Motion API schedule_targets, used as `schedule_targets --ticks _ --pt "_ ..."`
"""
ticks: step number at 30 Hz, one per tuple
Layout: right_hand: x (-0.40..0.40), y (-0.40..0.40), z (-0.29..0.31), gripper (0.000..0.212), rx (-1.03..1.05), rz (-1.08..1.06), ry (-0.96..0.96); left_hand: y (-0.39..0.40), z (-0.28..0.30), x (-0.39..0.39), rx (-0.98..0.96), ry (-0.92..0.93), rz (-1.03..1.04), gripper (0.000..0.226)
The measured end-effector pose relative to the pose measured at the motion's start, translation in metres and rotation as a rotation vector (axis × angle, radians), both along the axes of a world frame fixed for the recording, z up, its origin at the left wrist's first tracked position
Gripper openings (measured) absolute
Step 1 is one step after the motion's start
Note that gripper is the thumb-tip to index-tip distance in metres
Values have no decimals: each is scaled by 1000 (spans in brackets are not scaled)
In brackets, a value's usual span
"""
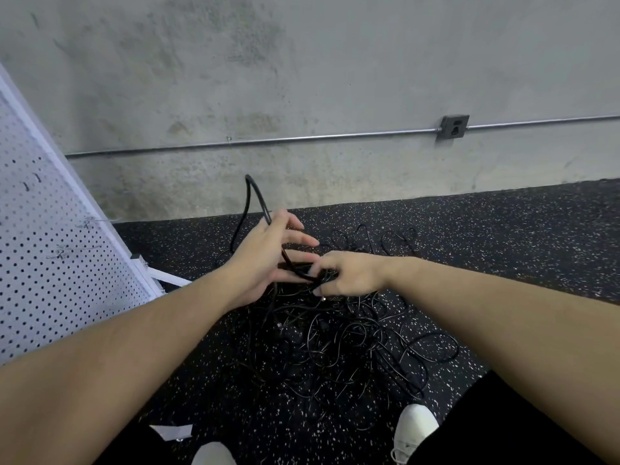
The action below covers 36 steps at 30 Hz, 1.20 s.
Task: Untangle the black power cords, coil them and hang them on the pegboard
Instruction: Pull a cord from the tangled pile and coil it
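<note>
Holding one black cord [256, 199] looped up in my left hand [265, 260], frame centre; right hand [352, 273] fingers pinch it just beside. Tangled cords [335, 337] on floor below, pegboard [50, 246] left.

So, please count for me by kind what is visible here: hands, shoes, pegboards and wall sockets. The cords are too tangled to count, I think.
Hands: 2, left and right, both on a black cord
Shoes: 2, white
Pegboard: 1
Wall socket: 1
Total: 6
The cords in the pile cannot be counted.
</note>
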State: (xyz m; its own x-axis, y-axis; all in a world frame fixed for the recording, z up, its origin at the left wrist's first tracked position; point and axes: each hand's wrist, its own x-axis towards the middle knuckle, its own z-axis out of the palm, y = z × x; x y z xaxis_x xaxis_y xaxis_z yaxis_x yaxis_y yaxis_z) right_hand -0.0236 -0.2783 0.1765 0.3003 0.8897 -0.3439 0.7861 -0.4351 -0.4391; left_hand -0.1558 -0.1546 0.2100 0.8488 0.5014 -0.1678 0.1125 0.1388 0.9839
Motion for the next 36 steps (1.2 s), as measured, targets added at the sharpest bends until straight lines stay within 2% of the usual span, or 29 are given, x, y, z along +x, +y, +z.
schedule_targets --ticks 1,5,7,10,13,17,18,22,24,26,29,31,33,36 --pt "0 0 1 21 3 -12 18 2 2 -1 -73 -43 24 40" --pt "3 -6 8 33 42 -89 169 15 5 -6 -288 -145 168 39" --pt "7 -12 12 32 99 -118 229 24 6 -8 -323 -167 257 41" --pt "12 -15 15 30 189 -169 393 32 4 -10 -272 -154 311 51" --pt "10 -8 22 31 314 -233 501 29 -5 -13 -53 -27 149 68" --pt "0 2 35 30 491 -307 598 14 -24 -14 325 221 -325 92" --pt "-2 3 37 29 522 -324 635 10 -30 -12 388 275 -419 86" --pt "-7 6 38 30 579 -387 745 -2 -45 -6 669 427 -692 36" --pt "-9 7 39 31 579 -411 793 -4 -50 -5 791 397 -715 12" --pt "-8 7 42 36 584 -456 845 -3 -51 -3 837 341 -671 13" --pt "1 6 39 47 559 -550 809 -2 -42 1 767 238 -476 15" --pt "6 1 30 43 461 -564 708 0 -35 3 609 162 -317 15" --pt "9 -7 22 43 298 -464 545 3 -28 3 436 105 -205 15" --pt "7 -15 21 59 25 -182 358 7 -19 3 250 2 -47 15"
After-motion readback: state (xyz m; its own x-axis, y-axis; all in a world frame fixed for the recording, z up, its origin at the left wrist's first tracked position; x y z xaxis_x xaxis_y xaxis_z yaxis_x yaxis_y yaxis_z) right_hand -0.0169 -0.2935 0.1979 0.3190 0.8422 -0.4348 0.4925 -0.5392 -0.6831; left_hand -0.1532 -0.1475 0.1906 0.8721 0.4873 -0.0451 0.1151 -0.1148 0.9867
